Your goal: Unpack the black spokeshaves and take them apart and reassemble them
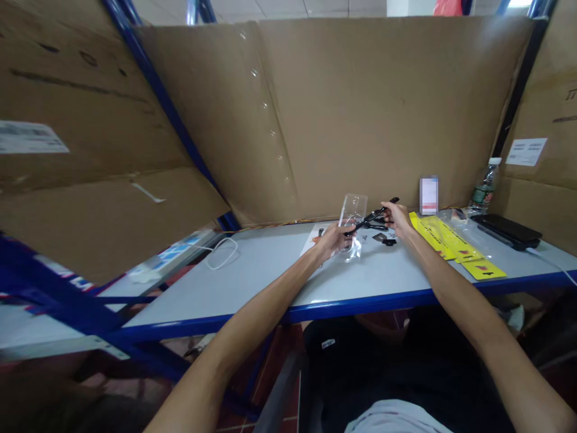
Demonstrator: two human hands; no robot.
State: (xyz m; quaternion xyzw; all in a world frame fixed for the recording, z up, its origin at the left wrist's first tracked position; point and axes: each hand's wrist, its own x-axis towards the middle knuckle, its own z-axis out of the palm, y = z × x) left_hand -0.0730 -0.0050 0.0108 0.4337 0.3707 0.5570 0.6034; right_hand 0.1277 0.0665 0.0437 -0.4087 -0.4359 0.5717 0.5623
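Observation:
A slender black rod-like piece (372, 216) slants up to the right between my hands. My left hand (334, 239) closes its fingers on the lower end, and my right hand (395, 218) pinches it near the upper end. Its exact kind cannot be made out. A clear plastic package (354, 207) stands just behind my left hand, with its lower part beneath the rod. Small black parts (386, 242) lie on the table below the rod, close to my right hand. A printed sheet (310, 242), white with some orange, is partly covered by my left hand.
Yellow cards in clear packaging (444, 237) lie to the right. Behind them stand a phone with a blurred screen (428, 195) and a water bottle (484, 189). A black device (507, 231) with a white cable sits farther right. A white cable loop (223, 252) lies left. Cardboard walls (360, 108) enclose the table.

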